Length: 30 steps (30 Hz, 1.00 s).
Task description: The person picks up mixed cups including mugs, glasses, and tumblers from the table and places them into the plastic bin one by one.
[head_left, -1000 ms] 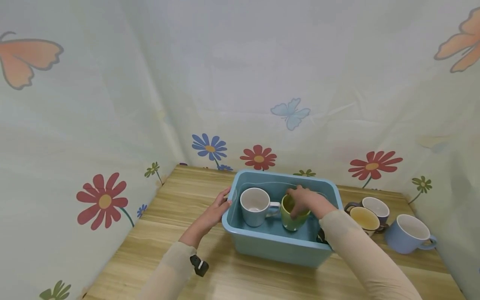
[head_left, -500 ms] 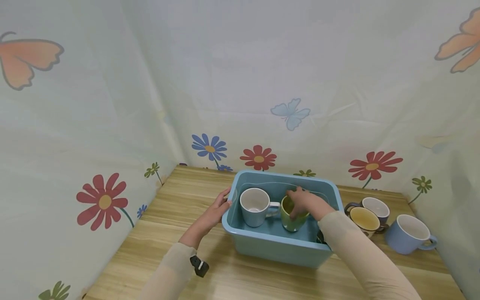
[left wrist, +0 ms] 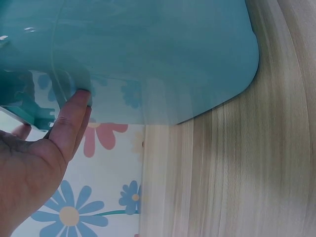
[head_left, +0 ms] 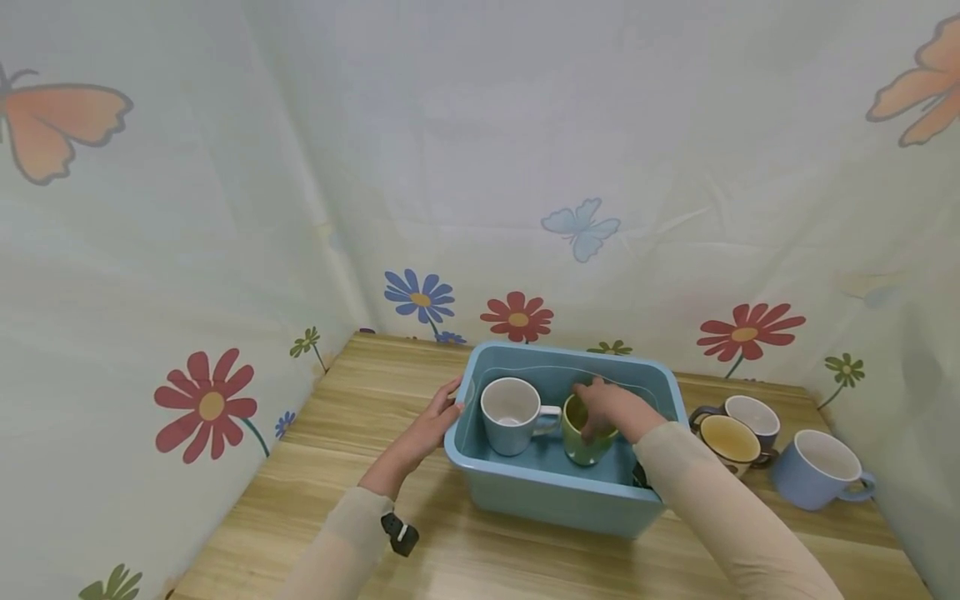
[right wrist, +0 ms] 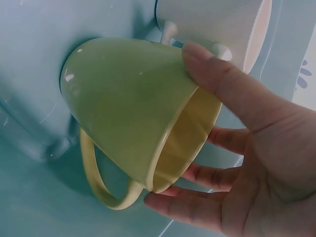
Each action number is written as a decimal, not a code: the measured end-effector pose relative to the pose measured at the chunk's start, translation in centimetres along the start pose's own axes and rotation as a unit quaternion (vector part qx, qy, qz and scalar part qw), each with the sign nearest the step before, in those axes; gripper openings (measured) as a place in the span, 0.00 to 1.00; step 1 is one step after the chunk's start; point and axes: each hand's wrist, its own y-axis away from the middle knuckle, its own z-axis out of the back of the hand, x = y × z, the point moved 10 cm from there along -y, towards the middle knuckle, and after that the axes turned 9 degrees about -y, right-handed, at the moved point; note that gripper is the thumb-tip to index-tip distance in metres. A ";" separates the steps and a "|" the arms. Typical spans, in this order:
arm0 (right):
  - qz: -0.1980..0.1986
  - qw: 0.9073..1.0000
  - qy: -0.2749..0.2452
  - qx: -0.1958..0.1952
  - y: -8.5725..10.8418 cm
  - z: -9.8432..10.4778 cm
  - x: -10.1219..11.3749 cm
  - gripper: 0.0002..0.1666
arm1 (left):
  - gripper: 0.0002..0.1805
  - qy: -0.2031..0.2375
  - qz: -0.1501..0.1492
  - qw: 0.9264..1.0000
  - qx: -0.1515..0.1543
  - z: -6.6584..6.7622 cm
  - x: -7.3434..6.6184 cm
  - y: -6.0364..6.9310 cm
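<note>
In the head view, we find a person's right hand (head_left: 618, 408) over a green, tapering ceramic mug (head_left: 587, 447) in a blue rectangular plastic tub (head_left: 555, 507). The mug sits directly below those fingers, its long axis roughly upright, and the right hand is the nearer. To the fingers' left we see a whitish cylindrical mug (head_left: 508, 435), handle pointing toward them; to their right, outside the tub, a dark mug with a white inside (head_left: 753, 414), a yellow-lined mug (head_left: 727, 437) and a blue mug (head_left: 806, 479) share the wood-grain table (head_left: 382, 367). The left hand (head_left: 427, 423) rests at the tub's left rim.

In the left wrist view, we see that hand's fingers (left wrist: 71, 118) nearly straight against the tub's outer wall; the green mug is out of sight.

In the right wrist view, we see the fingers holding the green mug by its rim, thumb (right wrist: 203, 61) on one side, the others opposite. Its body runs away from them toward the tub floor, the handle (right wrist: 92, 170) near the lowest fingertip. How firm the hold is, we cannot tell.
</note>
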 end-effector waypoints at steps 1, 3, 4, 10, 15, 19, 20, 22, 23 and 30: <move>0.000 1.000 0.001 -0.001 0.0 0.0 0.0 0.56 | 0.34 0.000 0.000 1.000 0.000 0.0 0.0 0.0; 0.002 1.000 0.003 -0.004 -0.1 0.1 0.0 0.58 | 0.34 -0.001 0.000 1.000 -0.001 0.0 -0.1 0.1; 0.002 1.000 0.003 -0.005 -0.2 0.2 -0.1 0.58 | 0.34 0.000 0.001 1.000 0.000 0.0 -0.1 0.1; 0.004 1.000 0.000 0.001 -0.1 0.4 -0.3 0.58 | 0.34 0.000 -0.002 1.000 0.004 -0.1 -0.1 0.0; 0.030 0.999 -0.003 0.011 0.1 0.7 -0.3 0.55 | 0.34 0.002 -0.003 1.000 0.003 -0.1 0.1 -0.1; 0.045 0.999 -0.024 0.018 0.5 1.1 -0.4 0.50 | 0.34 -0.002 -0.002 1.000 0.001 -0.2 0.2 -0.1; 0.044 0.998 -0.028 0.018 0.7 1.2 -0.4 0.49 | 0.34 -0.004 -0.003 1.000 0.001 -0.2 0.3 -0.1; 0.042 0.998 -0.034 0.018 1.0 1.7 -0.6 0.47 | 0.34 -0.003 -0.001 1.000 0.001 -0.2 0.3 -0.2; 0.041 0.998 -0.035 0.017 1.1 1.9 -0.6 0.45 | 0.34 -0.003 0.000 1.000 0.001 -0.2 0.3 -0.2; 0.047 0.999 -0.020 0.008 1.9 3.3 -0.5 0.42 | 0.34 -0.004 -0.005 1.000 0.004 -0.1 0.5 -0.2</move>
